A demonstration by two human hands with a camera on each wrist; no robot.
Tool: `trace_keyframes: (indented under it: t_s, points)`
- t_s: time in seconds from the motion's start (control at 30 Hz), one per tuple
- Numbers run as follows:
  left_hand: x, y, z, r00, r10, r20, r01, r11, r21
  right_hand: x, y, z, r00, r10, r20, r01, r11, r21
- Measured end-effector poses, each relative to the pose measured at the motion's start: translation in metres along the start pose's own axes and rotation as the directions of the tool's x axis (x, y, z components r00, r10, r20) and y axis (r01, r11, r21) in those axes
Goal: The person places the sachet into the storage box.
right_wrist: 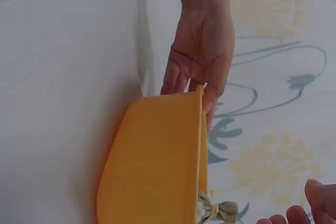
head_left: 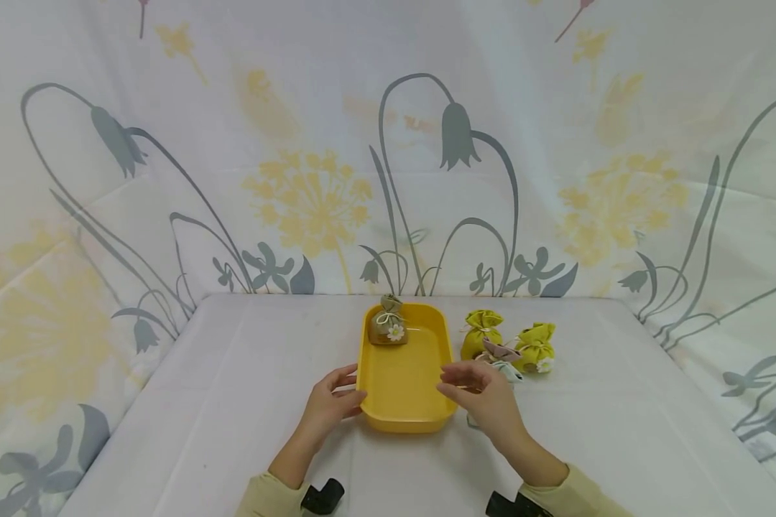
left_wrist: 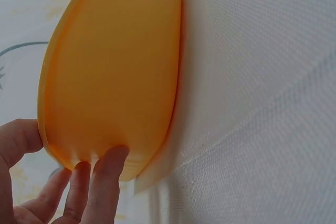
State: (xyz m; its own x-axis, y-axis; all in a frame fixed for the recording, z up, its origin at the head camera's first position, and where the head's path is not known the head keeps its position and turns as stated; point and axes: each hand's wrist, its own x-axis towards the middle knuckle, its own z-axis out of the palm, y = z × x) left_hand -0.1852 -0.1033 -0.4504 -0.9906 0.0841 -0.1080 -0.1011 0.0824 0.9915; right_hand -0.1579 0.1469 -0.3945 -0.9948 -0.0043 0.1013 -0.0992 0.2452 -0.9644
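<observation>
From left on our white-covered desk (head_left: pixel 233 388), the left grip (head_left: pixel 332 395) pinches a yellow, round-cornered plastic tray (head_left: pixel 402 391) by its side; we judge it light, stiff, slick, best held by opposite rims. An olive fabric drawstring pouch (head_left: pixel 385 330) sits inside. The right grip (head_left: pixel 485 398), empty and loosely curled, hovers near the right rim.

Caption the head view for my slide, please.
Left hand grips a yellow tray holding one small pouch; right hand hovers near other pouches outside it.

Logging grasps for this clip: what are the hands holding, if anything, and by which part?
The left hand holds the yellow tray by its left rim and side wall; the right hand holds nothing visible.
</observation>
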Motion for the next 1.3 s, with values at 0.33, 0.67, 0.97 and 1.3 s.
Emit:
trace_keyframes:
  t_s: [0.33, 0.67, 0.97, 1.3]
  points:
    - [0.001, 0.000, -0.001, 1.000, -0.001, 0.022, 0.001, 1.000, -0.018, -0.010, 0.012, -0.011, 0.999, -0.020, -0.030, 0.020, 1.000, 0.003]
    - [-0.001, 0.006, 0.000, 1.000, -0.014, 0.020, 0.014, 1.000, -0.023, -0.019, 0.023, -0.021, 0.997, -0.029, -0.066, 0.027, 0.999, -0.025]
    - [-0.010, 0.018, 0.001, 1.000, -0.008, 0.025, 0.008, 1.000, -0.019, -0.023, 0.036, -0.033, 0.991, -0.080, -0.103, 0.076, 0.996, -0.043]
    - [0.001, -0.002, -0.001, 1.000, 0.011, 0.007, -0.011, 1.000, -0.020, -0.023, 0.041, -0.044, 0.985, -0.081, -0.153, 0.075, 0.996, -0.044]
